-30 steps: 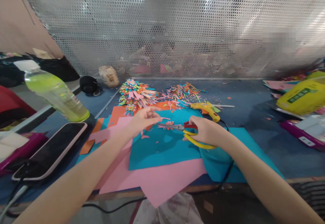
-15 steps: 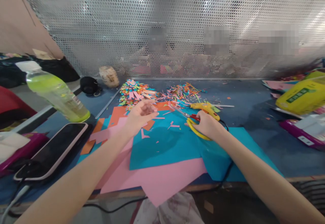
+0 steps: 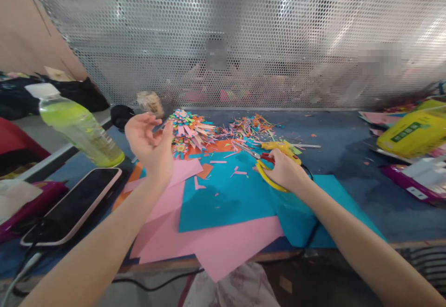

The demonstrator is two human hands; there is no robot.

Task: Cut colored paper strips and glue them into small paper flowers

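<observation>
A perforated metal panel [image 3: 244, 19] stands beyond the central blue sheet [image 3: 226, 200], and the dark blue table [image 3: 341, 153] spreads under and around that sheet. Pink paper [image 3: 226, 242] shows from beneath its near edge and along its left side, while a second blue sheet [image 3: 341, 209] lies against its right side. A bottle [image 3: 78, 126] of yellow-green liquid leans well to the left of the central blue sheet, with a phone [image 3: 76, 205] lying nearer the person on that side. A yellow packet [image 3: 414, 128] sits well to its right. Past its far left corner is a pile of fringed paper pieces [image 3: 188, 128], and straight beyond its far edge a tangle of thin paper strips [image 3: 252, 126]. A yellow glue gun [image 3: 280, 148] rests at its far right corner. The left hand [image 3: 149, 142] is raised to the left of the central blue sheet, fingers loosely curled and apart from the thumb, pinching nothing visible. The right hand [image 3: 284, 170], over its right part, is wrapped round the handles of the scissors [image 3: 257, 156], whose blades point toward its far edge. Small pink scraps [image 3: 240, 173] lie scattered on it.
</observation>
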